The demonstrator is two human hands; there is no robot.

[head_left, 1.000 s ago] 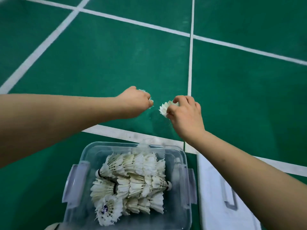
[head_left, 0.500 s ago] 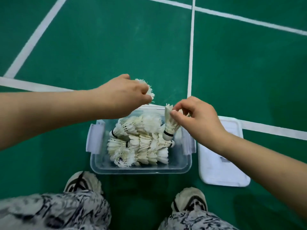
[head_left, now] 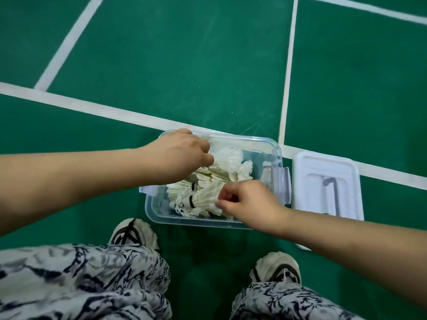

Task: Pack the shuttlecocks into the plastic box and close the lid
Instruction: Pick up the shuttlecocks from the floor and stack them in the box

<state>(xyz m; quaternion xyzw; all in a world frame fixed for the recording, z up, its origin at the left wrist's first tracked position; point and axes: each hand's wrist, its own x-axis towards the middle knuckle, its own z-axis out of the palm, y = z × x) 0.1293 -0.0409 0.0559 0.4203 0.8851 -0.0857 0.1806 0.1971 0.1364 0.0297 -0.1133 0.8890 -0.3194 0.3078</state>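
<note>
While lid point(head_left: 305, 192) is lying beside plastic box point(head_left: 254, 140) | left hand point(head_left: 178, 155) is gripping shuttlecocks point(head_left: 228, 167), hiding box corner | right hand point(head_left: 249, 204) is pinching one.

Green court floor point(head_left: 184, 65), white lines point(head_left: 115, 111) — pale sneakers point(head_left: 132, 232), seemingly mesh-topped, below patterned trousers point(head_left: 80, 285).

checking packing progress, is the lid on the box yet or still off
Off. The plastic box is open-topped, left hand and right hand down among the shuttlecocks; the white lid lies on the floor to its right.
</note>
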